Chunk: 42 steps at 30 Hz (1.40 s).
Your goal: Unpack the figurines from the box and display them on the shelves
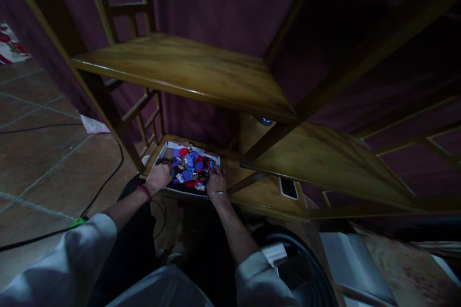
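Observation:
A shallow white cardboard box [196,146] rests on the lowest wooden shelf. Inside it lie many small figures with round caps [189,160] in blue, purple and red. My left hand [160,176], with a red bead bracelet on the wrist, is closed at the box's left side. At the right side my right hand [216,180], wearing a thin silver bangle, has its fingers curled over the rim. The dim light hides the fingertips of both hands.
Just above the box hangs a wooden shelf board [180,62], with slanted posts beside it. A phone-like dark rectangle [288,188] lies on the shelf to the right. A black round bin [309,249] stands below right. A black cable [104,184] crosses the tiled floor at left.

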Motion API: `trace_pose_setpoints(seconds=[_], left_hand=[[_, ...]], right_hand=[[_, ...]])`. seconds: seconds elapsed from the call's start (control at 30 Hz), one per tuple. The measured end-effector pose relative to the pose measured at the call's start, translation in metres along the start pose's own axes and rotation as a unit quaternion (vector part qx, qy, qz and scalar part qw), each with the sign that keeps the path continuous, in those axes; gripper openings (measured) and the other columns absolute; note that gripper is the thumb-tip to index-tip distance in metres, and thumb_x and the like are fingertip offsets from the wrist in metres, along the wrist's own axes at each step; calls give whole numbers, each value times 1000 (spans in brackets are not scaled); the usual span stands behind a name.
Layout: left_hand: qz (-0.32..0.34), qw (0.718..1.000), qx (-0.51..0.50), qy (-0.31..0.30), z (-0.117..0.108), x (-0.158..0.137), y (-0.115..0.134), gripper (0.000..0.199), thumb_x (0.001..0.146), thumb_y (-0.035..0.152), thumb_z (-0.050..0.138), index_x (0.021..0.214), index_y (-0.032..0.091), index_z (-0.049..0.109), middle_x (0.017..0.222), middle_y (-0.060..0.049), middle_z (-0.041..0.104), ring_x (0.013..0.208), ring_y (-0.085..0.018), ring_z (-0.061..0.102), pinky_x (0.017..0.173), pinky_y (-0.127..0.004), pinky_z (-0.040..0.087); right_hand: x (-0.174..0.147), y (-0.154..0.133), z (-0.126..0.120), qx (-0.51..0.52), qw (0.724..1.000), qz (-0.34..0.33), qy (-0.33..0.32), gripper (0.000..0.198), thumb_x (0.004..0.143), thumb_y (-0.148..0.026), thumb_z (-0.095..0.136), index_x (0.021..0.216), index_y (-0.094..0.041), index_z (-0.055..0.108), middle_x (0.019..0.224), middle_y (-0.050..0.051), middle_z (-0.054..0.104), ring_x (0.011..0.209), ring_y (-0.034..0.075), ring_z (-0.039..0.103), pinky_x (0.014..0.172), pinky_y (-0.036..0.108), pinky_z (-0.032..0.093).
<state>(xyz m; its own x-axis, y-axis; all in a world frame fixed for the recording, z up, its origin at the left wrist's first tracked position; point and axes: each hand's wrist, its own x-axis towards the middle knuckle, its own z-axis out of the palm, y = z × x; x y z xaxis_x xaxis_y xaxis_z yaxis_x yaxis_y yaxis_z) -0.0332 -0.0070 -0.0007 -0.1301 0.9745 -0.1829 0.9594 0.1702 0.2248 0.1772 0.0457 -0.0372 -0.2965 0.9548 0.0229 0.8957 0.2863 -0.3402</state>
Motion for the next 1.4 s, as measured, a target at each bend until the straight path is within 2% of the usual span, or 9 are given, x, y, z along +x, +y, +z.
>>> trace_pose_setpoints(seconds=[0.1,0.27,0.4,0.6,0.77,1.0,1.1,1.4], left_hand=[[-2,1000,-3,0,-1,0,0,21,71,11,43,80,17,61,86,-7,66,83,-15,62,73,-22,44],[11,1000,-11,-15,-3,0,0,22,72,11,41,80,15,61,84,-9,66,81,-19,62,72,-27,45],[20,999,-22,-22,-3,0,0,22,72,11,42,80,16,61,86,-10,66,82,-20,62,73,-28,44],[21,999,-17,-25,-4,0,0,20,72,12,43,81,16,61,84,-9,66,82,-18,62,74,-26,44],[28,999,-17,-41,0,6,-1,20,72,11,44,81,17,61,88,-9,66,85,-18,62,75,-25,44],[49,996,13,-75,1,13,0,23,76,13,40,87,16,60,91,-10,65,87,-20,61,77,-30,45],[52,996,17,-69,3,15,0,23,76,12,39,85,17,60,88,-9,66,86,-19,62,76,-28,45],[46,999,7,-25,1,20,2,24,76,11,39,86,17,60,87,-10,66,86,-19,62,74,-26,45]], right_hand=[[3,-5,-3,-31,999,-7,-25,27,67,-10,58,92,-16,64,120,15,49,114,29,41,89,36,39],[10,-12,-9,-63,995,-34,-66,31,78,-6,41,95,-20,64,107,13,58,111,27,44,90,38,36],[16,-12,-10,-67,992,-60,-83,32,77,-5,42,94,-21,63,104,12,60,108,24,46,94,37,33],[22,-13,-9,-81,992,-20,-92,34,79,-5,36,96,-18,62,113,14,53,111,25,45,88,36,38],[30,-15,-7,-79,991,-7,-110,33,79,-5,37,96,-16,63,117,15,50,105,24,49,85,32,41],[38,-21,-8,-167,977,3,-130,34,79,-4,39,103,-15,60,119,13,48,106,24,47,82,31,43],[38,-22,-10,-178,975,0,-136,30,77,-7,45,101,-15,62,118,13,48,104,24,48,81,30,43],[43,-22,-14,-152,977,-10,-149,33,81,-8,38,100,-19,63,114,11,53,100,23,52,80,29,42]])
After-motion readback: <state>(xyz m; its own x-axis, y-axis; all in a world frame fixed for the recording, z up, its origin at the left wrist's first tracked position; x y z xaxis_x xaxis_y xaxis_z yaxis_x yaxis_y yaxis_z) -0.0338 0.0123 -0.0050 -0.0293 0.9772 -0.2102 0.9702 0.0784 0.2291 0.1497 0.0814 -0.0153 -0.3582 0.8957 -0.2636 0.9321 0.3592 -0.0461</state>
